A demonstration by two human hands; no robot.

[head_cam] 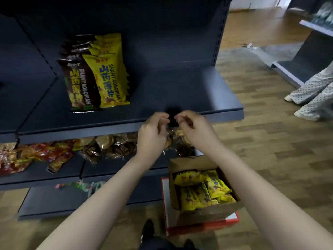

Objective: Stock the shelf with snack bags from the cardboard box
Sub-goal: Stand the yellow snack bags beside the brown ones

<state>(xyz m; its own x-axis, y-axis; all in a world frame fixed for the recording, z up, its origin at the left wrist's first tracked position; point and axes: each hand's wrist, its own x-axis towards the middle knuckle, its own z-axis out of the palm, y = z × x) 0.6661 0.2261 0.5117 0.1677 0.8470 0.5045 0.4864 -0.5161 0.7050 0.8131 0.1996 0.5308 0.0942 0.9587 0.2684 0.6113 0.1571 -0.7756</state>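
In front of the dark shelf's front edge (225, 114), my left hand (153, 132) and my right hand (194, 130) pinch the top of a clear snack bag (177, 141) of brown pieces, which hangs between them. On that shelf stand rows of yellow snack bags (108, 78) and brown snack bags (79, 87), at its left. The open cardboard box (203, 212) sits on the floor below my right arm, with several yellow bags (201, 188) inside.
The box rests on a red-and-white box (203, 227). The lower shelf (54, 175) holds red bags (27, 156) and clear brown bags (108, 147). Another person's legs (313, 94) stand at the right, near a second shelf unit (295, 69). My shoes (147, 230) are at the bottom.
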